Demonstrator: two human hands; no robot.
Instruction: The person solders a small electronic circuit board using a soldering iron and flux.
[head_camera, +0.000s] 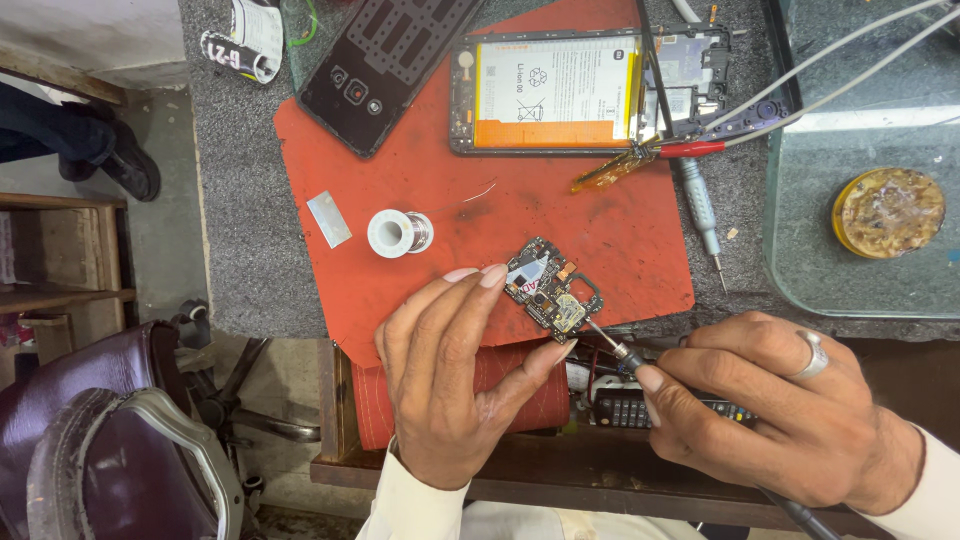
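Note:
My left hand (450, 370) pinches a small phone circuit board (548, 288) between fingertips and thumb, just above the near edge of the red work mat (420, 160). In my right hand (780, 410) is a soldering iron (612, 346), its thin tip touching the board's lower right corner. A ring sits on one finger of that hand. An opened phone with an orange and white battery (550, 92) lies at the back of the mat.
A solder spool (398, 233) and a small metal shield (329, 219) rest on the mat's left part. A dark phone back cover (385, 62), a precision screwdriver (700, 212), orange tweezers (612, 168), cables and a flux tin (888, 212) on a glass plate lie around.

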